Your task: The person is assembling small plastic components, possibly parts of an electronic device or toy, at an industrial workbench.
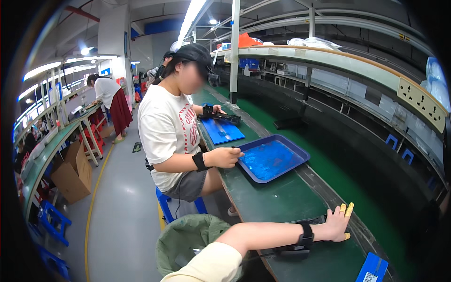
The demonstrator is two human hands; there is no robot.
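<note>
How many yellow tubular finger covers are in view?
3 visible yellow tubular finger covers, all on the wearer's left hand: one on the thumb, two on neighbouring fingers. More may be hidden; the right hand is out of view.

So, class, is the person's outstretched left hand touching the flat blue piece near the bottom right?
Apart. In the head view, the bench top shows plainly between the left hand, thumb included, and the blue piece.

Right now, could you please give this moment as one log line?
Left hand: open, over green table, contact unclear | Right hand: out of view | Nearby: blue flat piece | Co-worker's hand: at edge of tray
</note>
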